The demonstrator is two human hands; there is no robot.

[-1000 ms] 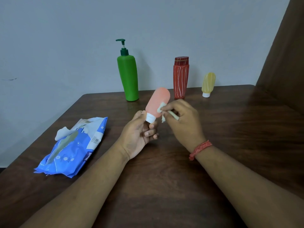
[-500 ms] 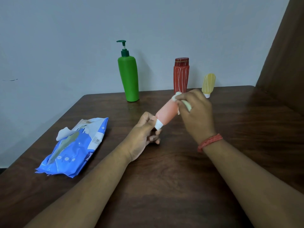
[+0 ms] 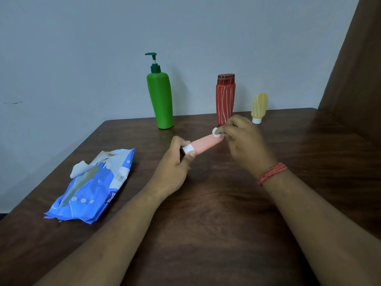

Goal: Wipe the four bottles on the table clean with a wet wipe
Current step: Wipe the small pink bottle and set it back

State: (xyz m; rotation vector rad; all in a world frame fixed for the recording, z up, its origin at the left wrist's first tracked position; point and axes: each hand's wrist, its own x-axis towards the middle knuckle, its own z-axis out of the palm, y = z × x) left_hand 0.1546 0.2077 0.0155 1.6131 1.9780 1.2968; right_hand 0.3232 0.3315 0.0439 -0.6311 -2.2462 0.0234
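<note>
Both hands are busy: the left hand (image 3: 175,162) pinches the pink bottle (image 3: 206,144) by its cap, the right hand (image 3: 241,139) grips the wipe (image 3: 216,133). Best to rub its far end firmly while turning it.

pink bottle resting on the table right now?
No, the left hand grips the pink bottle by its white cap, lifted off the table, while the right hand presses a wet wipe to its far end.

A plain room in what looks like a home: a dark wooden counter (image 3: 206,234) pushed against a bare pale grey wall (image 3: 82,48), with toiletry bottles (a green pump bottle (image 3: 160,100) among them) and a blue pack of wet wipes (image 3: 92,188).
</note>
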